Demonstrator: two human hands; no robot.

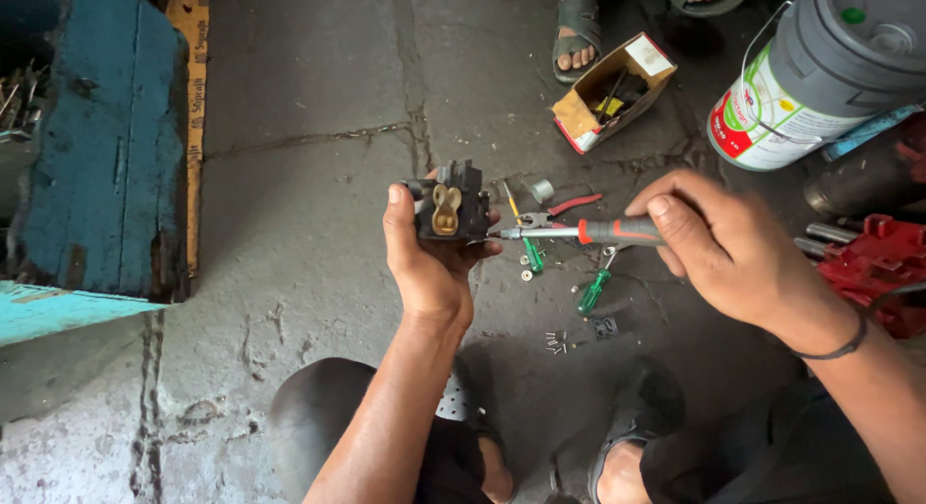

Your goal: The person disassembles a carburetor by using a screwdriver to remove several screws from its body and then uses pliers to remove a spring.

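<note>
Left hand (431, 263) clenched around small black part (451, 210) held above cracked floor (299, 224), right hand (719, 248) gripping red-handled screwdriver (579, 232), shaft lying level, tip pointing left and meeting part's right edge, green screwdrivers (564, 277) below.

Pliers (559, 213) on floor (309, 224), behind screwdriver (579, 232).

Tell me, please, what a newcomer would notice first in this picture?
At the centre, the left hand holds up a small black mechanical part with a tan piece in it. The right hand drives a red-handled screwdriver into its side. Behind, on the concrete floor, lie green screwdrivers, red pliers, and an open cardboard box.
</note>
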